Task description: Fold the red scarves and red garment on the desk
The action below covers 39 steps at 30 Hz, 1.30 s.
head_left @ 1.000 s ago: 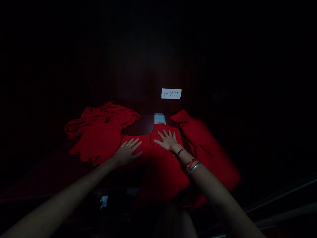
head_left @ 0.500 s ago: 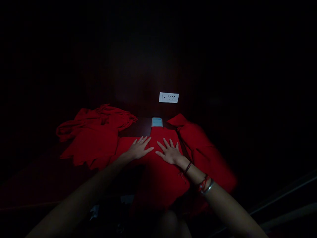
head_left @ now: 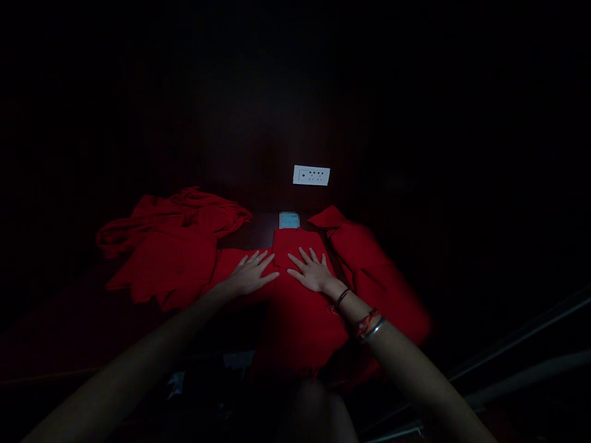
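A red cloth (head_left: 300, 320) lies spread in front of me and hangs toward the near edge, its lower part dim. My right hand (head_left: 314, 272) rests flat on its upper part with fingers spread. My left hand (head_left: 252, 274), wearing a ring, lies flat at the cloth's left border with its fingers apart. Neither hand holds anything. Under and beyond my left hand, another flat red piece (head_left: 231, 258) stretches leftward. What lies beneath my palms is hidden.
A crumpled heap of red cloth (head_left: 170, 246) lies to the left. More folded red cloth (head_left: 373, 264) is on the right. At the far edge sits a small pale blue card-like item (head_left: 289, 220). A white socket panel (head_left: 311, 175) is on the dark wall.
The whole view has shifted slightly, with things appearing a little higher and further left. My left hand has slid a bit leftward on the cloth; both hands stay flat.
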Available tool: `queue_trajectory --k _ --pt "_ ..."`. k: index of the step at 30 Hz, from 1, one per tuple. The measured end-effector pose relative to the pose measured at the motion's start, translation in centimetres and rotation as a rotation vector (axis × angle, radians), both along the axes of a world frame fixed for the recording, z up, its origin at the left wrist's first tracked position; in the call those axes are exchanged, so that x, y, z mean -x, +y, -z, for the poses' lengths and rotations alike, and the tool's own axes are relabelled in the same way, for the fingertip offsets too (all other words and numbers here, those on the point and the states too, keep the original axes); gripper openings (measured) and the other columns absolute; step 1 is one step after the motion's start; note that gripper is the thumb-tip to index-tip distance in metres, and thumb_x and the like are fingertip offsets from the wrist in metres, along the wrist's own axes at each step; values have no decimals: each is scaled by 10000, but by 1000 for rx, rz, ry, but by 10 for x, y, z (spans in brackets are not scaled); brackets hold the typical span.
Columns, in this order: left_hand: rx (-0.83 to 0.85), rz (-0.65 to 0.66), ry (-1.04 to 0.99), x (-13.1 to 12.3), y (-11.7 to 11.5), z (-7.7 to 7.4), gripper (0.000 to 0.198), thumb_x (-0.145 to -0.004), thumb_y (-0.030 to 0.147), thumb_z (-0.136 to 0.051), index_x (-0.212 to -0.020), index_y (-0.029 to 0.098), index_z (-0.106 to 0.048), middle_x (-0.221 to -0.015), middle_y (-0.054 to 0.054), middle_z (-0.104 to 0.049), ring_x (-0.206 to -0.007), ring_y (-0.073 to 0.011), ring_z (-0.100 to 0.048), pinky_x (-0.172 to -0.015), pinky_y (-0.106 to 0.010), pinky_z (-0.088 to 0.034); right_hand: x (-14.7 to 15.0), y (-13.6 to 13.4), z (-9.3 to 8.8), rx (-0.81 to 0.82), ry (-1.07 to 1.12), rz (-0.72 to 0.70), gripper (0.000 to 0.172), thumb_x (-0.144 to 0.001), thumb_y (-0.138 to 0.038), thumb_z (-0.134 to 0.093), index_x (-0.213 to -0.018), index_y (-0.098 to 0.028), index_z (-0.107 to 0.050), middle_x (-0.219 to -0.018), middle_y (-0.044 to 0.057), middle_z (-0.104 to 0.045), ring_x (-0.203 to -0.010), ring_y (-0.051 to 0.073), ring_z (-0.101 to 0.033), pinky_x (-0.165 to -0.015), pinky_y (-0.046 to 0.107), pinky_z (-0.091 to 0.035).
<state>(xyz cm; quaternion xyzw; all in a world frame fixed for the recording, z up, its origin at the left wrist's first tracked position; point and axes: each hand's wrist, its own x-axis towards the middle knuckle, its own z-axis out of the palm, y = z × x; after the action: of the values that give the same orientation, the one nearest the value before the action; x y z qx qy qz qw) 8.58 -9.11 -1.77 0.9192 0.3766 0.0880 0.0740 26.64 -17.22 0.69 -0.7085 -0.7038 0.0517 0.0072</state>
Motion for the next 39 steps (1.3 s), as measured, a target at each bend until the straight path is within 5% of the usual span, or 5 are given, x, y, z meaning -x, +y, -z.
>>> queue_trajectory --k 9,17,23,29,39 --pt "23 -18 -93 -26 15 -8 584 -803 491 -221 -1290 168 -212 -1324 -71 -258 -1206 -249 -198 -948 -416 -170 -14 -45 -6 -112 66 203 576 -791 -422 -323 -1281 -131 -239 -1285 159 -292 -1166 240 -288 -909 341 -270" --pt "-121 -161 -128 -21 9 1 585 -801 505 -240 -1295 195 -192 -1348 -92 -178 -1224 -257 -133 -949 -462 -136 -17 -44 21 -121 -23 196 557 -826 -462 -177 -1297 -165 -208 -1343 153 -164 -1229 254 -108 -962 378 -153" --pt "29 -82 -180 -23 8 0 518 -821 423 -238 -1281 184 -232 -1297 -78 -311 -1199 -237 -228 -949 -434 -184 -17 -38 -10 -112 -12 166 535 -792 -471 -307 -1231 -169 -346 -1321 148 -223 -1209 282 -169 -940 416 -176" --pt "127 -198 -542 -18 25 -10 471 -826 200 -200 -1288 111 -162 -1086 -63 -545 -998 -134 -492 -857 -257 -353 38 0 -32 -251 83 79 608 -730 -494 -423 -1194 -109 -350 -1095 167 -487 -996 239 -458 -786 336 -371" --pt "-180 -263 -198 9 46 6 462 -828 259 -249 -1237 46 -287 -1169 -157 -453 -1061 -206 -436 -862 -309 -347 44 59 -24 -291 134 285 326 -718 -41 -391 -1013 -99 -519 -924 156 -587 -876 216 -546 -701 308 -417"
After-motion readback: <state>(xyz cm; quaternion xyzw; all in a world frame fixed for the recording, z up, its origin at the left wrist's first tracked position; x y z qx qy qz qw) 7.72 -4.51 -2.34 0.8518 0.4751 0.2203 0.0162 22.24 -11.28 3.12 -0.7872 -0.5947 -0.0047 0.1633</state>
